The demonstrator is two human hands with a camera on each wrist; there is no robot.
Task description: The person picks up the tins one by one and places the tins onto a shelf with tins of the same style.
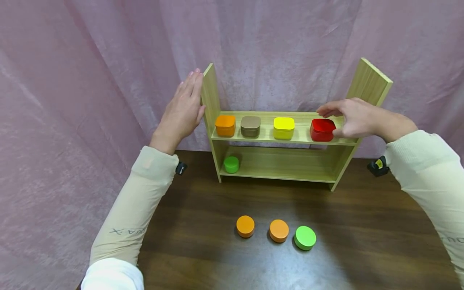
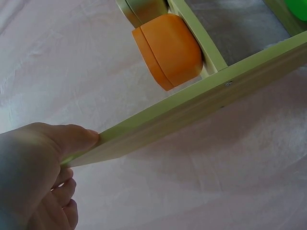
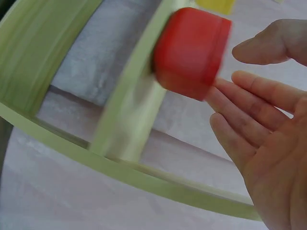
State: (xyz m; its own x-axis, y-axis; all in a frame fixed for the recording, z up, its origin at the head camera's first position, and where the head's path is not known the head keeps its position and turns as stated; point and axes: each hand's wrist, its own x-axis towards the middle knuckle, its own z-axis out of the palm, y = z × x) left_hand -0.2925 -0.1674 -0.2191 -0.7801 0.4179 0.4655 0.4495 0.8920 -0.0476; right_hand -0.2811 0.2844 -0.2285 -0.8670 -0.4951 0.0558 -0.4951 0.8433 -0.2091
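Square red tin with rounded corners (image 1: 322, 130) sits flat at the 3 o'clock end of the light wooden shelf's (image 1: 301, 137) upper board. Right hand (image 1: 357, 118), fingers straight and loose, touches its 3 o'clock side, gripping nothing. Left hand (image 1: 183, 108), flat, steadies the 9 o'clock side panel.

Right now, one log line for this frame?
left hand: flat on wooden shelf side | right hand: open, fingertips at red square tin, top tier
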